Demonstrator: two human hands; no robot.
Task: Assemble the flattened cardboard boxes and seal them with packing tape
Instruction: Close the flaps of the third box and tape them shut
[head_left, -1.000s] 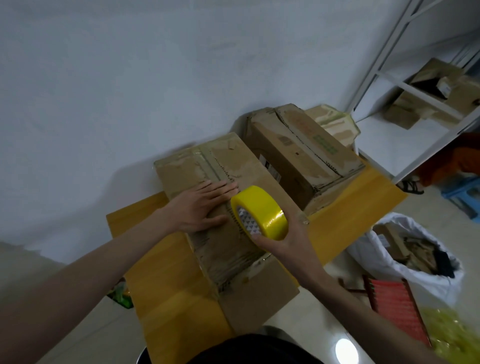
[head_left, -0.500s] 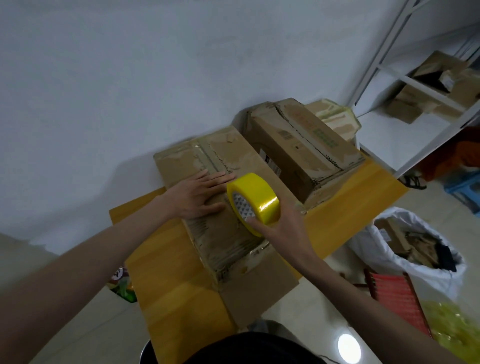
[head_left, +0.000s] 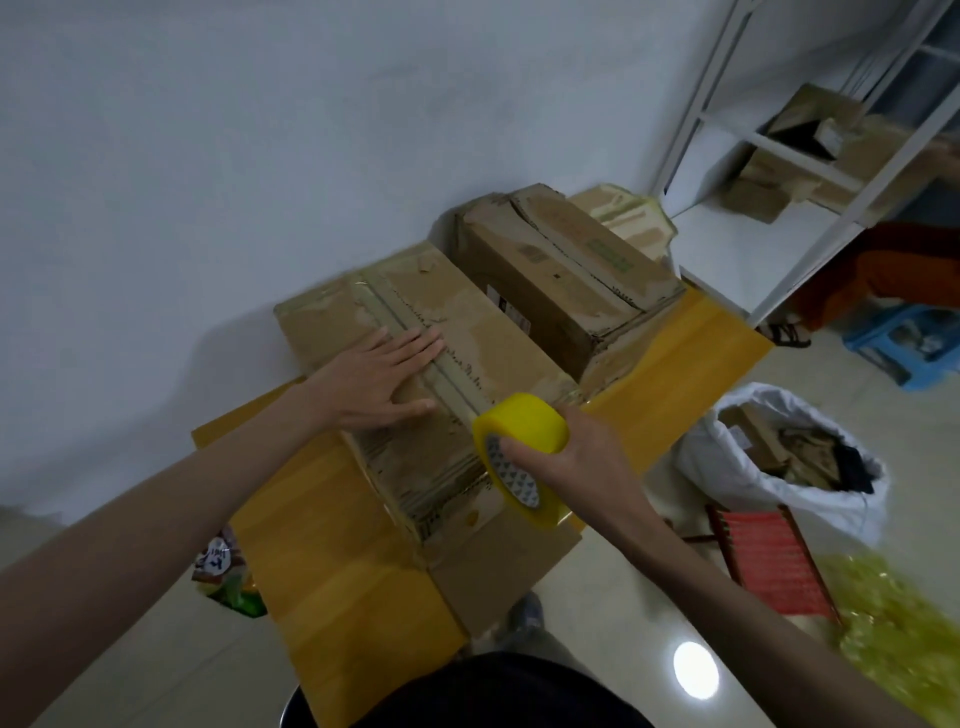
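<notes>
Tape roll (head_left: 519, 449) pulled nearer; two boxes (head_left: 441, 364) visible.

Worn matt cardboard box (head_left: 415, 364) — torn paper skin, glossy yellow tape roll (head_left: 519, 441), smooth wooden table (head_left: 337, 571)

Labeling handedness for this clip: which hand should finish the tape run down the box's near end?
Right. The right hand already grips the tape roll at the near edge of the box. The left hand lies flat on the top seam, holding it down.
</notes>
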